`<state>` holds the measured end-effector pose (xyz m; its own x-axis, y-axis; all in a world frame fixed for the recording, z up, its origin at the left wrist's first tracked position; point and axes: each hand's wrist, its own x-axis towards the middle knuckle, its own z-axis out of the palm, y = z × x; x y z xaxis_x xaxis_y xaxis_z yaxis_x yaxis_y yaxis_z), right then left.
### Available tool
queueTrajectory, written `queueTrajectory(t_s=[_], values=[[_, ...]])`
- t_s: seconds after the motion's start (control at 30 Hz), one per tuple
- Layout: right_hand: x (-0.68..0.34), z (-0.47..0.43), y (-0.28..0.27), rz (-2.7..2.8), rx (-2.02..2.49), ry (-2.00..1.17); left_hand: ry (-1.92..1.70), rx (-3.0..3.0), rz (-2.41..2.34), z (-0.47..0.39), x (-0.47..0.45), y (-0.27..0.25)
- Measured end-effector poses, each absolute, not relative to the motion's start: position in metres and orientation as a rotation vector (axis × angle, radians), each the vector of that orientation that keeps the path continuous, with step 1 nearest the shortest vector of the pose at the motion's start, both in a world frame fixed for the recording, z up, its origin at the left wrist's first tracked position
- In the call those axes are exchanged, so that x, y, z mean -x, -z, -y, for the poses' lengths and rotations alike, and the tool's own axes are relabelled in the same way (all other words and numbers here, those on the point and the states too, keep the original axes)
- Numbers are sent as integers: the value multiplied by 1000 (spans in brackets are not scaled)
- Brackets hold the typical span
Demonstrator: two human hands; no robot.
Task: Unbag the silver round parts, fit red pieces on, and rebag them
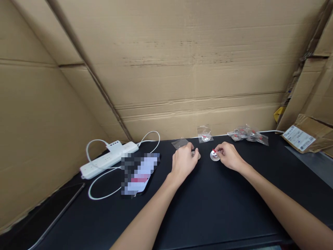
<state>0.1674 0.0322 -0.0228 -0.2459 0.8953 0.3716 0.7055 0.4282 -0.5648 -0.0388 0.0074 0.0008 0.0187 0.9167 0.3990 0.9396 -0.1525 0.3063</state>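
Our right grip (230,156) pinches the red tip (214,151) of a pale disc (213,157) on the counter (208,205), likely light, slick and best held there, while our left grip (185,159) half hides a second disc (199,156), its hold impossible to tell.

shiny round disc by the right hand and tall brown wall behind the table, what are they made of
Shiny round disc: glossy clear plastic or polished metal, perhaps; bright glints leave it open. Tall brown wall: likely matte corrugated cardboard, from its creases and ribbing.
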Motion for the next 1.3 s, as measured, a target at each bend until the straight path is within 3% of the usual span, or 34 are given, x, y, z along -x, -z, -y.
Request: queueTrajectory(t_s=[0.23,0.4,0.63,0.77,1.0,1.3], values=[[-156,-33,18,1660,1072,-845,1428,2573,1838,-4,28,-5],[-148,-27,12,1564,926,-962,1835,2951,1944,-5,23,-4],[-149,-17,2,1643,1039,-621,2182,2761,2221,-8,24,-4],[-147,-12,-1,1663,1026,-648,2306,2615,2293,-9,25,-6],[-146,-9,-1,1826,961,-385,2164,2687,2196,-3,22,-7],[-144,-8,0,1852,965,-287,2261,2805,2023,-2,18,-6]])
